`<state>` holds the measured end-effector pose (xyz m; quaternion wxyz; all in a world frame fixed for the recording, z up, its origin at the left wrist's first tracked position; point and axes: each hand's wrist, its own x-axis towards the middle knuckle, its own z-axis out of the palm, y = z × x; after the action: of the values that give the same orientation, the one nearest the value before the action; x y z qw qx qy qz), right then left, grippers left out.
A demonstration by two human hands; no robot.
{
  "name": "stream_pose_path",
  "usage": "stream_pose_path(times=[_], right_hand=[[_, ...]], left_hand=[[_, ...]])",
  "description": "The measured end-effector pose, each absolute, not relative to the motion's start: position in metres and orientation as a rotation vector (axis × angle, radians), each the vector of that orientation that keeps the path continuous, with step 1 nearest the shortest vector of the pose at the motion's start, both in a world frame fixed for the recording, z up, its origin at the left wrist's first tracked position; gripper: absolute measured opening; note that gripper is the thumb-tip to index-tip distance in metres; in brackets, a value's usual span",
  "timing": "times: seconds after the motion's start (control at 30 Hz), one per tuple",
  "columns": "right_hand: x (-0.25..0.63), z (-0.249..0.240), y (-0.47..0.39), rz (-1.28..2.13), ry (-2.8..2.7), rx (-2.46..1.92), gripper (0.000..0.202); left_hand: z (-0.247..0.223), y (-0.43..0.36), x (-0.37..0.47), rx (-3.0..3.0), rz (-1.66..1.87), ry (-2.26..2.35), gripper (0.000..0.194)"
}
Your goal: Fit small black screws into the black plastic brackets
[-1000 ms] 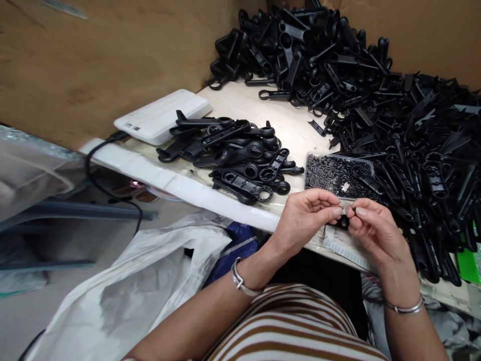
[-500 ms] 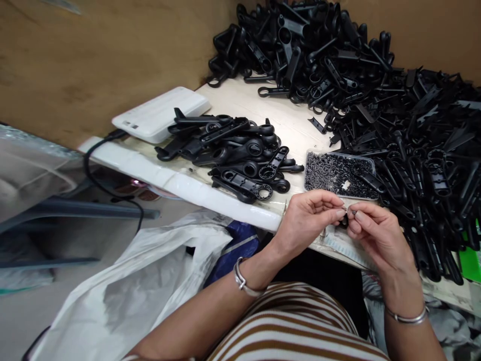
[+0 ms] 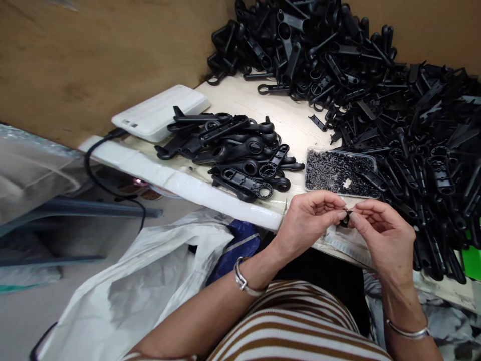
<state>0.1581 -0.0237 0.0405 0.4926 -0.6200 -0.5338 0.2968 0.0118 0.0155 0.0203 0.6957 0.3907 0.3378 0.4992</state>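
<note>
My left hand is closed in a pinch at the table's front edge, its fingertips meeting those of my right hand. The right hand pinches too. Between the fingertips a small dark piece shows, mostly covered, so its kind is unclear. Just beyond the hands lies a shallow clear tray full of tiny black and grey parts. Left of it, a small heap of black plastic arm-shaped parts with ring ends rests on the table.
A large pile of black plastic parts covers the back and right of the table. A white box with a black cable sits at the left. A white sack hangs below the padded edge.
My right hand has shifted slightly, its fingers and thumb straightening towards the left fingertips and closing around the small piece. The left hand has barely moved.
</note>
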Motion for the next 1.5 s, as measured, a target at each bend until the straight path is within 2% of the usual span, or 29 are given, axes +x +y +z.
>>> stream_pose_path(times=[0.2, 0.4, 0.7, 0.97, 1.27, 1.5], right_hand=[[0.160, 0.036, -0.027, 0.586, -1.435, -1.521, 0.014], [0.160, 0.044, -0.030, 0.515, -1.568, -1.630, 0.005], [0.158, 0.050, -0.031, 0.676, -1.560, -1.648, 0.012], [0.156, 0.049, -0.028, 0.749, -1.502, -1.669, 0.016], [0.182, 0.051, -0.031, 0.565, -1.503, -1.821, 0.017], [0.196, 0.041, -0.042, 0.342, -1.779, -1.861, 0.018]], left_hand=[[0.020, 0.013, 0.010, 1.053, 1.144, 0.806, 0.008], [0.020, 0.010, 0.009, 1.227, 1.173, 0.891, 0.007], [0.019, 0.009, 0.008, 1.728, 1.307, 0.973, 0.014], [0.020, 0.008, 0.007, 1.733, 1.235, 0.953, 0.016], [0.017, 0.008, -0.011, 2.121, 1.295, 0.939, 0.018], [0.002, 0.006, -0.013, 2.305, 1.012, 0.947, 0.019]])
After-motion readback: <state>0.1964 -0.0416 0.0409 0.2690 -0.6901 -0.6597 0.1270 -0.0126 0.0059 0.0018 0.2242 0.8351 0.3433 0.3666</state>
